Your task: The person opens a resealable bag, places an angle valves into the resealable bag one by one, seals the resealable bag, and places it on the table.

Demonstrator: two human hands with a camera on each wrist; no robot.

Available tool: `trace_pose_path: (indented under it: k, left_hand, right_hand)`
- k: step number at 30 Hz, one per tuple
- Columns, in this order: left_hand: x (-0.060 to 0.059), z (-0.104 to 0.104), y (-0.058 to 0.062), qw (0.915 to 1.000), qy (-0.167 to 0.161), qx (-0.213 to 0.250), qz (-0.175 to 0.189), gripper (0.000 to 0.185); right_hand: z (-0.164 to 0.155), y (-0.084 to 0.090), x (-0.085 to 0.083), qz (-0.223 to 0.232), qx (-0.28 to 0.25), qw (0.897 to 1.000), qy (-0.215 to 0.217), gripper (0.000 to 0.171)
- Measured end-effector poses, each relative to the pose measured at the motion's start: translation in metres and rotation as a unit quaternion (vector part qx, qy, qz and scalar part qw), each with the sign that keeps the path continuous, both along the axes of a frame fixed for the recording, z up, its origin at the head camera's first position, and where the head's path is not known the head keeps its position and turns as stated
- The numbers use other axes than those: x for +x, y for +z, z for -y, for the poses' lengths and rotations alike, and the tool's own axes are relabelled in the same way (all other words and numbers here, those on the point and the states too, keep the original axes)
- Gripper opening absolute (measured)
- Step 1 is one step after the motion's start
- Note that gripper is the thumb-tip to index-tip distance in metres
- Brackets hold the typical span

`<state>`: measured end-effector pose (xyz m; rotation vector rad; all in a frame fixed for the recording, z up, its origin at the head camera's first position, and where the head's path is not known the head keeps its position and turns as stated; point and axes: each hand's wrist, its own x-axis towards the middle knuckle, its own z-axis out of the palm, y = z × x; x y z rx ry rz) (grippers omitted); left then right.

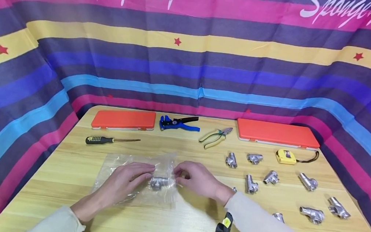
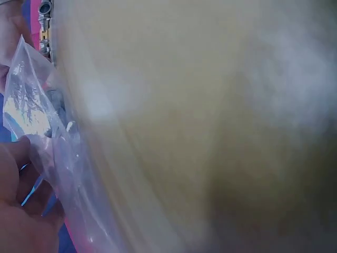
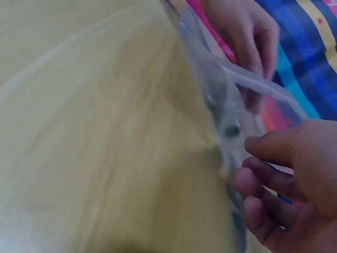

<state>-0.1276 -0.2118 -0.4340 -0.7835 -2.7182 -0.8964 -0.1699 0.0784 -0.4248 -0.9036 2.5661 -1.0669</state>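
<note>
A clear plastic bag (image 1: 115, 161) lies on the table in front of me, its film raised in folds in both wrist views. Inside it, a metal tee fitting (image 1: 158, 183) shows through the plastic. My left hand (image 1: 127, 179) pinches the bag's film just left of the fitting, thumb and fingers close together. At the bag's right edge is my right hand (image 1: 196, 177), its fingers loosely bent. In the right wrist view, its thumb (image 3: 274, 147) and fingers stand slightly apart beside the film, with nothing visible between them.
Several metal tee fittings (image 1: 312, 214) are spread over the table's right side. Behind are a screwdriver (image 1: 100, 140), blue wire strippers (image 1: 179, 123), pliers (image 1: 216, 137), a yellow tape measure (image 1: 285, 156) and two orange cases (image 1: 123, 119). A striped curtain (image 1: 189, 72) encloses the table.
</note>
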Motion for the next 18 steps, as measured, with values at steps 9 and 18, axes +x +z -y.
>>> trace_pose_path:
  k: [9, 18]
  left_hand:
    - [0.0, -0.001, -0.001, 0.9999, 0.007, -0.011, 0.003, 0.021]
    - [0.001, -0.001, 0.004, 0.9985, 0.037, 0.037, 0.014, 0.019]
  right_hand:
    - [-0.061, 0.019, -0.01, 0.004, -0.01, 1.0, -0.017, 0.02]
    - [-0.14, 0.031, -0.031, -0.03, 0.032, 0.985, -0.166, 0.023]
